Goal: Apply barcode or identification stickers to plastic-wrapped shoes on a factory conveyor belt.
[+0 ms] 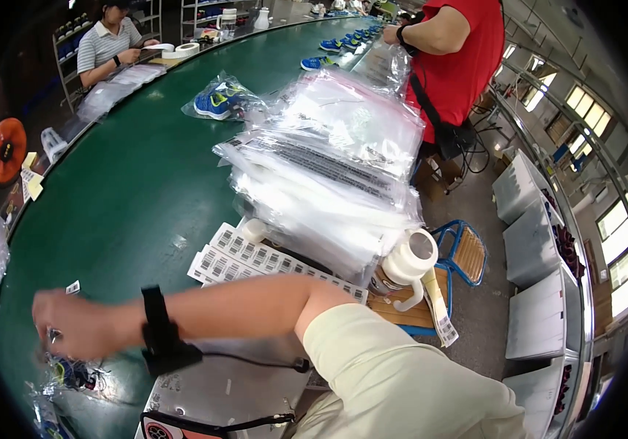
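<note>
My right hand, with a black strap on the wrist, reaches to the left across the near end of the green conveyor belt. Motion smears its fingers, so whether they grip anything cannot be made out. Just below it lies a shoe in a clear plastic bag, partly covered by the hand. A small white label shows beside the knuckles. Under my forearm are sheets of barcode labels. My left hand is out of view.
A tall heap of clear plastic bags rises beside the belt. Beyond it lies a bagged blue shoe. A white jug stands on a wooden stool. A co-worker in red stands ahead; another person works across the belt.
</note>
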Demonstrator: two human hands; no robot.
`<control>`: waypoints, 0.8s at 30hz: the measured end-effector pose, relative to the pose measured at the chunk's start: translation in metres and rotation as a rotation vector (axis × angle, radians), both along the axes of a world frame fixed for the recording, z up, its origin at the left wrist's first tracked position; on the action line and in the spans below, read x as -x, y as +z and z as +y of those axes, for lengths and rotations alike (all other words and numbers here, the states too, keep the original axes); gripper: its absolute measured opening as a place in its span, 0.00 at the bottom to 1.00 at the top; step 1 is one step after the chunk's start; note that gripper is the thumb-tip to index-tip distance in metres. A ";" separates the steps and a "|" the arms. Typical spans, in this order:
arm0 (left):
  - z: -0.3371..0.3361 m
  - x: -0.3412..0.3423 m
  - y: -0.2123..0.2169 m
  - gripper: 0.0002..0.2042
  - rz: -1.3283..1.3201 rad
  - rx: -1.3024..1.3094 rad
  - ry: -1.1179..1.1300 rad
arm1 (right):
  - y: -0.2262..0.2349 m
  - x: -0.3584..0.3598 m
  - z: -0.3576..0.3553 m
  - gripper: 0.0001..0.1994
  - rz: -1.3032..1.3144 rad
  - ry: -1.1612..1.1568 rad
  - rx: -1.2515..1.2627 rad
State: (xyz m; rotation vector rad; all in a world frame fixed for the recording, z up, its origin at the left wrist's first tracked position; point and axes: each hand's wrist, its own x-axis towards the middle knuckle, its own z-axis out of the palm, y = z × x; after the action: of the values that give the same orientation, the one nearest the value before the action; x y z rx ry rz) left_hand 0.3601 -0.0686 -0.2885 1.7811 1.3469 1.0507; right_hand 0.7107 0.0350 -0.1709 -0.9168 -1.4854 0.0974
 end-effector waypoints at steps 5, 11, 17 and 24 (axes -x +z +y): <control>-0.007 -0.032 0.011 0.19 -0.090 0.070 0.124 | 0.007 -0.209 0.040 0.26 0.057 -0.657 0.250; -0.004 -0.017 0.029 0.20 0.124 -0.135 0.024 | -0.025 -0.328 -0.016 0.29 -0.235 -1.582 0.845; 0.017 -0.349 0.024 0.16 0.250 -0.657 -0.564 | -0.055 -0.406 -0.086 0.40 0.024 -1.996 1.073; 0.050 -0.763 0.068 0.16 0.443 -1.543 -1.001 | 0.032 -0.405 -0.035 0.41 0.626 -1.825 2.000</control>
State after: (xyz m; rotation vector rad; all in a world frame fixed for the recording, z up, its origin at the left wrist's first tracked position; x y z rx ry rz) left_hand 1.1232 -0.0186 -0.2200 3.2637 -0.6913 1.0871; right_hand 1.1155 0.0001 -0.1390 -2.9422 0.9868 0.4500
